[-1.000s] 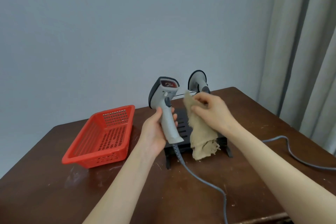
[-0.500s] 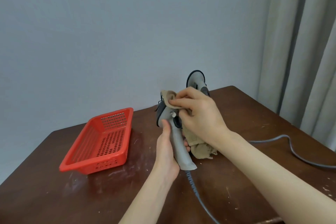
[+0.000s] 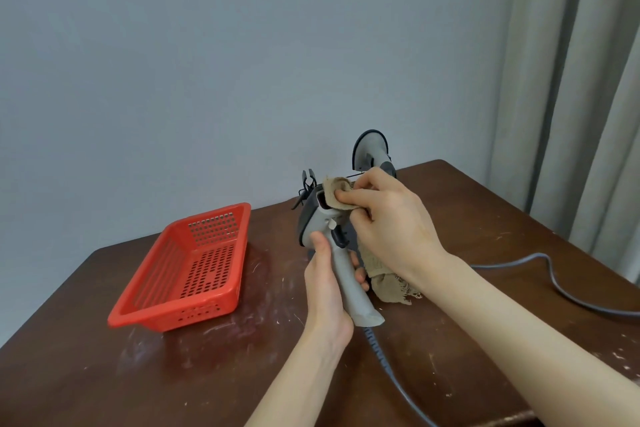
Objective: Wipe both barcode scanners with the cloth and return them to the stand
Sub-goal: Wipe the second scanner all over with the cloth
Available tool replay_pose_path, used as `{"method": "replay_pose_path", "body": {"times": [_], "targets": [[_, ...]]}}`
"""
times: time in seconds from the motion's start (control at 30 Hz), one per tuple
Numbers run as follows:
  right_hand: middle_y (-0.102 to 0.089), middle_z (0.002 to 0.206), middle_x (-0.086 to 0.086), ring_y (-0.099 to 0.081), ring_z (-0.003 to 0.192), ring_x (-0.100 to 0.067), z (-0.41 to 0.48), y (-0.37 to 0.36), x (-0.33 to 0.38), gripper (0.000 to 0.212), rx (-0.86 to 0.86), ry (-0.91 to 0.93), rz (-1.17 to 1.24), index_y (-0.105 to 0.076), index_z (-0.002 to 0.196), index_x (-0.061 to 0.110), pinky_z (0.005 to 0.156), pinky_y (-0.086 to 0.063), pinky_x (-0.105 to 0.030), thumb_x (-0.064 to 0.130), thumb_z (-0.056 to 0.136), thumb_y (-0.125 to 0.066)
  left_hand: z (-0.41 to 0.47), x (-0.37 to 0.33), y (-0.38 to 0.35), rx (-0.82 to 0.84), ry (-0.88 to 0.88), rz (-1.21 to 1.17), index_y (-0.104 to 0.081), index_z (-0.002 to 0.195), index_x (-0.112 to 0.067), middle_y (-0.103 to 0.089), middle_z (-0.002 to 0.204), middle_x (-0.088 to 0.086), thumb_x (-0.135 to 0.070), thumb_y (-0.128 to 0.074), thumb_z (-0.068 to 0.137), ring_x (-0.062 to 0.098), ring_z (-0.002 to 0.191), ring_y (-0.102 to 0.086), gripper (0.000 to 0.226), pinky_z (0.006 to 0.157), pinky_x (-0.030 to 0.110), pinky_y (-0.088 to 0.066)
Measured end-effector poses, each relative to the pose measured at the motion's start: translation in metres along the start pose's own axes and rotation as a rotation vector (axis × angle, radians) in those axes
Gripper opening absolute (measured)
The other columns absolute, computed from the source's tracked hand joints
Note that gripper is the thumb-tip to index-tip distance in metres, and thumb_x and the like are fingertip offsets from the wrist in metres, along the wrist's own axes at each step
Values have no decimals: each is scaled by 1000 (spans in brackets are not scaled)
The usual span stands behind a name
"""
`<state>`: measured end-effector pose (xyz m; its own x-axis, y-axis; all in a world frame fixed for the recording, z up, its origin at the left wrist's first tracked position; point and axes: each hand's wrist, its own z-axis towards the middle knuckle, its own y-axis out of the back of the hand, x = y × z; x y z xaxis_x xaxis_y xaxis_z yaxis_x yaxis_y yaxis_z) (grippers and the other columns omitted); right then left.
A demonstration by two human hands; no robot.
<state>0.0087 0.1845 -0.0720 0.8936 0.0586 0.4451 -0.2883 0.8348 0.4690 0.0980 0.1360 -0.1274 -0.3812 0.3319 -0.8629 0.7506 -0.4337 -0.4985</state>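
Grey pistol-grip barcode scanner (image 3: 360, 305), mid-wipe above the desk's middle.
My left hand (image 3: 325, 291) clasps its handle; my right hand (image 3: 388, 218) pinches the beige cloth (image 3: 384, 282) onto its head. Next, I judge: wipe the body, then seat it in the black wire stand (image 3: 307, 180) at the far edge, beside the second grey scanner (image 3: 370, 149). Scuffed brown desk (image 3: 485, 253), red plastic basket (image 3: 194, 263) left, curtain (image 3: 571, 80) right.

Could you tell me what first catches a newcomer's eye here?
The left hand grips a grey scanner by its handle while the right hand presses a tan cloth on its head, above the table. A red basket sits left of them. A second scanner stands behind.
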Motion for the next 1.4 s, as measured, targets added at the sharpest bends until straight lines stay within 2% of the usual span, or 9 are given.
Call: {"method": "replay_pose_path", "body": {"times": [0.2, 0.37, 0.67, 0.83, 1.03, 1.13, 1.23, 1.3, 1.4], "targets": [[-57, 89, 3, -54, 76, -15, -2, 4, 17, 33, 56, 57, 106, -75, 99, 20, 59, -48, -33, 12, 78, -51, -1, -4, -2, 18, -87, 29, -67, 101, -15, -74, 87, 9, -61, -49, 72, 21, 79, -72, 57, 66, 34, -56], [-59, 92, -1, -57, 81, -24, 2, 7, -2, 31, 31, -17, -80, -72, 106, 20, 57, -49, -37, 7, 84, -55, -3, -6, -1, 0, -52, 36, -57, 90, -5, -53, 59, 5, -68, -54, 65, 16, 45, -48, 68, 43, 25, -42], [-55, 89, 7, -55, 77, -16, 2, 12, 16, 30, 129, -18, 83, -73, 104, 21, 68, -49, -36, 9, 83, -56, 0, -7, -1, 0, -110, 58, -64, 107, -7, -67, 83, 13, -61, -48, 74, 22, 72, -67, 64, 64, 33, -56], [-57, 88, 13, -55, 77, -13, 11, 22, 6, 27, 146, -54, -15, -75, 97, 27, 67, -48, -33, 13, 83, -57, 0, -8, 0, -11, -79, 70, -55, 86, -6, -55, 58, 5, -62, -53, 71, 16, 45, -50, 58, 43, 25, -43], [-64, 96, 8, -59, 86, -17, 15, 28, 5, 27, 177, -98, -91, -75, 93, 25, 71, -47, -32, 12, 83, -54, 1, -5, 0, -18, -73, 75, -54, 88, -7, -55, 58, 6, -59, -53, 72, 16, 44, -49, 54, 42, 24, -42], [-61, 87, 14, -54, 76, -6, 15, 27, 13, 26, 186, -91, 82, -76, 86, 27, 71, -43, -26, 11, 79, -57, 3, -6, -1, -15, -112, 134, -61, 101, -3, -71, 83, 12, -60, -51, 73, 26, 71, -69, 64, 64, 35, -55], [-62, 85, 13, -56, 76, -5, 17, 25, 13, 27, 193, -120, 188, -76, 85, 29, 72, -46, -28, 11, 78, -57, 0, -11, -2, -29, -125, 113, -63, 111, -1, -70, 103, 19, -60, -55, 73, 35, 97, -68, 70, 86, 48, -54], [-63, 85, 11, -56, 77, -9, 19, 27, 9, 26, 192, -163, 140, -74, 86, 32, 71, -48, -33, 13, 79, -57, 1, -11, -1, -31, -129, 133, -63, 106, -1, -70, 94, 18, -61, -56, 71, 33, 85, -69, 70, 79, 45, -56], [-66, 90, 8, -59, 82, -18, 22, 37, 6, 27, 240, -199, -115, -72, 91, 36, 66, -47, -32, 20, 81, -54, 1, -11, 1, -21, -99, 124, -56, 90, -3, -58, 61, 8, -60, -54, 70, 19, 47, -53, 61, 45, 28, -46]]}}
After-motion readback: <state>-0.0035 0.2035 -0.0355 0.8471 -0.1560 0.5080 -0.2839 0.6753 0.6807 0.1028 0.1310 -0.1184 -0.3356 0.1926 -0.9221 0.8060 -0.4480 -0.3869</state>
